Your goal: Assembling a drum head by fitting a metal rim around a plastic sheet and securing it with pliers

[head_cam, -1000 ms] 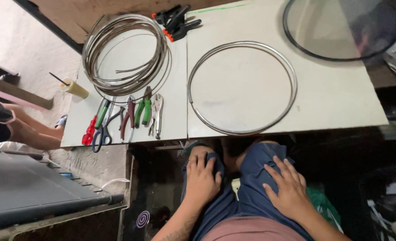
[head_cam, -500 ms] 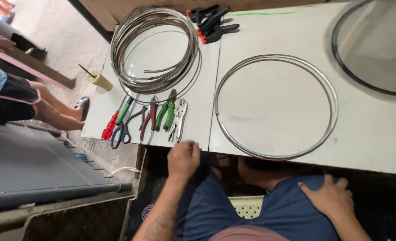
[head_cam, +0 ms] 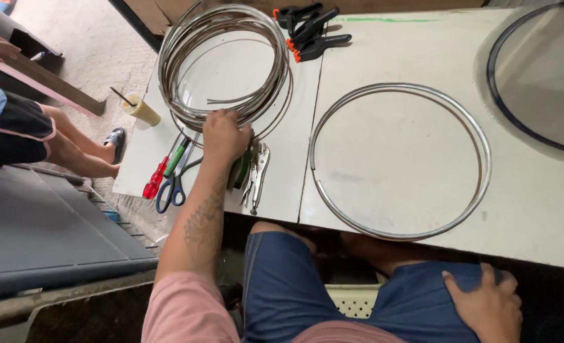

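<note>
Your left hand (head_cam: 225,136) grips one green-handled pliers (head_cam: 239,170) among four tools; your right hand (head_cam: 485,308) rests flat, empty, on your thigh.

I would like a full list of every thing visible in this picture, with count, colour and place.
wire coil: one, grey-brown, table's far left
metal hoop: one, silver, table's middle
dark ring: one, black, far right, partly cut off
spring clamps: several, black and orange, far edge
screwdriver: one, red and green, near left
scissors: one, blue, beside the screwdriver
locking pliers: one, silver, right of the left hand
table: one, white
left hand: on green-handled tools
right hand: on thigh
</note>
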